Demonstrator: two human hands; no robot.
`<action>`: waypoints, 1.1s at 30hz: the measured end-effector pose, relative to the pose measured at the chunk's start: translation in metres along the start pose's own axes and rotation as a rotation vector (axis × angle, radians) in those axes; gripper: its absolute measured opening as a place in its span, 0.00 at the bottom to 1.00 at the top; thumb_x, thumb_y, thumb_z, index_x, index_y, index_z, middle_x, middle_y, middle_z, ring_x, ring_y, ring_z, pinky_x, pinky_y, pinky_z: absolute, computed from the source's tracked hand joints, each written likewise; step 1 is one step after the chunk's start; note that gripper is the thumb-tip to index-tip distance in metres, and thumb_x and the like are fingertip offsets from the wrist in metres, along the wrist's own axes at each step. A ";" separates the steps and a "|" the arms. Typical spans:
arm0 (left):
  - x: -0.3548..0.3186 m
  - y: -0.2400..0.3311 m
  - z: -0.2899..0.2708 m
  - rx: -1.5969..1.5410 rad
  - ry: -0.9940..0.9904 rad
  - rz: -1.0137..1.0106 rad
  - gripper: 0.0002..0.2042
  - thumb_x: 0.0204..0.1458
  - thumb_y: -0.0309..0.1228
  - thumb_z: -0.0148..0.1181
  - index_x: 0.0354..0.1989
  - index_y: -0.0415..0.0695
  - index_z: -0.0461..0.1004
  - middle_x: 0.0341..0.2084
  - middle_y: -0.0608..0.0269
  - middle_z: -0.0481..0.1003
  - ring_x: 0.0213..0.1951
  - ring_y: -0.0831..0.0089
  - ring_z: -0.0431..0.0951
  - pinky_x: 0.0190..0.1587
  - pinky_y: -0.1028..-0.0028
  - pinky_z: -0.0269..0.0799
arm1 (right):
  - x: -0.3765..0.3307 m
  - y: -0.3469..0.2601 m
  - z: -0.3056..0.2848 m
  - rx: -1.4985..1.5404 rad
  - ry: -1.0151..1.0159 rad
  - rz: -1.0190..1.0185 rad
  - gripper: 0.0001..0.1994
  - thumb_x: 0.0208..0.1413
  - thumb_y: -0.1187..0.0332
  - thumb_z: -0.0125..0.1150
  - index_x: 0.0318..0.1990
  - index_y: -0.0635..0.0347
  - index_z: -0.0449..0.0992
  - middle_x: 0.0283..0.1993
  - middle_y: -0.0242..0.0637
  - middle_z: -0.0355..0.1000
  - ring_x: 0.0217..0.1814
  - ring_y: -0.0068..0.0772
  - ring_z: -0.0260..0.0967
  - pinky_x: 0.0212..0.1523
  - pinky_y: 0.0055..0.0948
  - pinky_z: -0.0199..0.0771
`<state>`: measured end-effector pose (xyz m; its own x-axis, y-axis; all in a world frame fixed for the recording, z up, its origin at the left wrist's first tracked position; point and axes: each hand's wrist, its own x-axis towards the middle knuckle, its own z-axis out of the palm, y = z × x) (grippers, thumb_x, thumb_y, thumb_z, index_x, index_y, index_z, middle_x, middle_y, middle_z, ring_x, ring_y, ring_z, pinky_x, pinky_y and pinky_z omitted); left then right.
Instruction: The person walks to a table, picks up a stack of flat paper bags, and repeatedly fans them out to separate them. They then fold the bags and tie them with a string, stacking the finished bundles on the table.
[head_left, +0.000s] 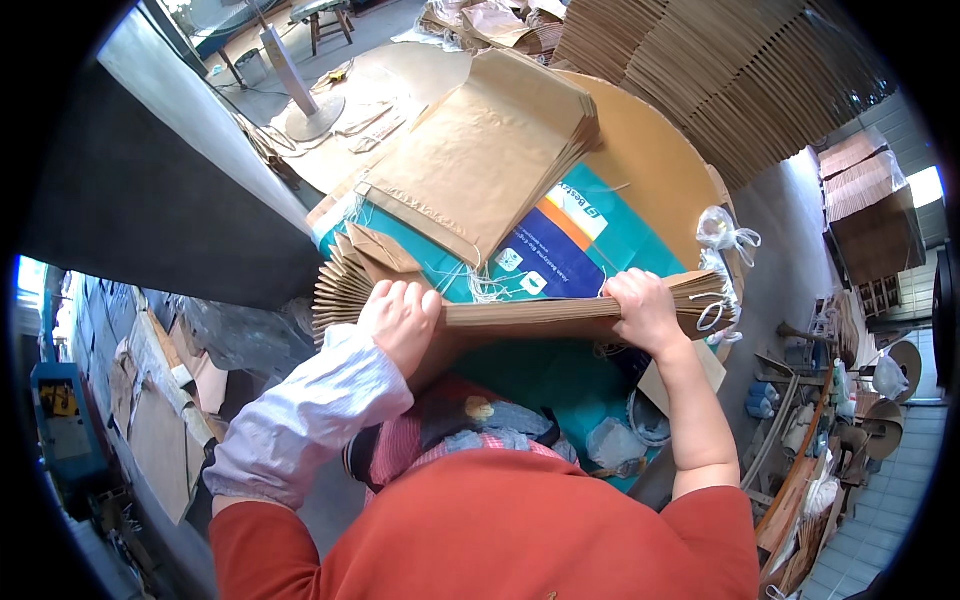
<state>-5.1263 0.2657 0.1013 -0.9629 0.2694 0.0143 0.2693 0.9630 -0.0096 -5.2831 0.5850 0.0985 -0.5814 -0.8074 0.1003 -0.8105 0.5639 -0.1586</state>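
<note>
A thick sheaf of brown paper bags point(530, 314) stands on its long edge close to my body, its folded ends fanning out at the left. My left hand point(402, 322), below a pale sleeve cover, is closed over its top edge left of the middle. Farther right, my right hand point(642, 308) grips the same edge. Beyond the sheaf, a flat pile of brown paper bags point(465, 160) lies on a teal and blue printed sheet point(635, 230). White strings point(488, 284) trail between the two piles. The undersides of my fingers are hidden.
A round tan tabletop point(655, 130) bears the bags, with a knot of white string point(722, 238) at its right rim. Tall stacks of brown bags point(720, 75) stand behind. A dark panel point(170, 190) is at the left; a cluttered rack point(800, 440) is at the right.
</note>
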 end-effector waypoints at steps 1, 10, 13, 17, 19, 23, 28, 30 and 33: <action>0.006 -0.002 0.000 0.024 -0.008 -0.025 0.15 0.40 0.36 0.63 0.32 0.44 0.66 0.29 0.62 0.70 0.37 0.66 0.71 0.43 0.68 0.62 | 0.001 0.001 0.002 -0.013 0.005 -0.001 0.14 0.25 0.77 0.64 0.25 0.55 0.68 0.25 0.34 0.68 0.34 0.40 0.67 0.34 0.36 0.66; 0.000 0.003 0.000 -0.004 0.050 -0.081 0.04 0.47 0.31 0.51 0.28 0.45 0.69 0.26 0.62 0.72 0.34 0.68 0.74 0.39 0.69 0.64 | 0.071 -0.113 0.012 0.127 -0.134 -0.070 0.32 0.28 0.73 0.71 0.49 0.57 0.69 0.35 0.40 0.73 0.39 0.43 0.72 0.38 0.38 0.73; -0.009 0.004 0.000 0.041 0.065 -0.133 0.06 0.46 0.32 0.50 0.30 0.44 0.69 0.26 0.62 0.70 0.37 0.68 0.72 0.43 0.68 0.63 | 0.105 -0.173 0.034 0.095 -0.202 -0.058 0.17 0.34 0.72 0.67 0.36 0.59 0.72 0.32 0.40 0.74 0.36 0.43 0.74 0.34 0.39 0.74; -0.053 0.022 -0.019 -0.100 0.243 -0.187 0.25 0.43 0.34 0.58 0.52 0.37 0.67 0.54 0.44 0.66 0.60 0.54 0.62 0.65 0.57 0.49 | 0.106 -0.168 0.035 0.124 -0.212 -0.102 0.08 0.35 0.72 0.64 0.28 0.53 0.76 0.29 0.38 0.74 0.34 0.42 0.74 0.35 0.39 0.74; -0.098 0.028 -0.018 -0.444 0.422 -0.231 0.34 0.37 0.36 0.68 0.56 0.39 0.63 0.57 0.43 0.62 0.61 0.50 0.59 0.64 0.55 0.49 | 0.110 -0.170 0.034 0.101 -0.244 -0.129 0.10 0.33 0.72 0.66 0.28 0.54 0.76 0.29 0.37 0.74 0.34 0.42 0.74 0.35 0.38 0.74; -0.172 0.052 0.056 -0.788 0.523 -0.826 0.58 0.26 0.37 0.77 0.66 0.37 0.41 0.64 0.40 0.45 0.66 0.47 0.49 0.65 0.57 0.47 | 0.116 -0.171 0.033 0.097 -0.238 -0.165 0.11 0.31 0.71 0.68 0.28 0.54 0.76 0.28 0.37 0.73 0.33 0.41 0.73 0.33 0.37 0.73; -0.164 0.025 0.150 -1.473 0.581 -0.918 0.52 0.32 0.28 0.74 0.65 0.38 0.41 0.57 0.53 0.58 0.57 0.65 0.62 0.60 0.68 0.58 | 0.120 -0.178 0.029 0.095 -0.239 -0.187 0.12 0.33 0.66 0.70 0.29 0.53 0.76 0.27 0.38 0.73 0.32 0.41 0.73 0.33 0.36 0.72; -0.146 0.009 0.165 -1.565 0.631 -0.758 0.47 0.34 0.24 0.72 0.63 0.40 0.45 0.51 0.59 0.65 0.51 0.71 0.67 0.56 0.71 0.64 | 0.120 -0.186 0.025 0.096 -0.244 -0.151 0.13 0.34 0.63 0.71 0.29 0.54 0.76 0.27 0.38 0.73 0.32 0.40 0.72 0.33 0.36 0.72; -0.149 0.000 0.184 -1.165 0.643 -0.541 0.52 0.29 0.26 0.74 0.63 0.40 0.43 0.53 0.57 0.61 0.55 0.69 0.61 0.59 0.70 0.58 | 0.119 -0.190 0.025 0.112 -0.217 -0.149 0.14 0.35 0.60 0.72 0.29 0.54 0.76 0.27 0.37 0.73 0.32 0.41 0.72 0.33 0.35 0.72</action>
<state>-4.9861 0.2246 -0.0851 -0.8597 -0.4716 0.1963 0.0423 0.3172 0.9474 -5.1967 0.3773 0.1165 -0.4181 -0.9049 -0.0803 -0.8657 0.4237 -0.2665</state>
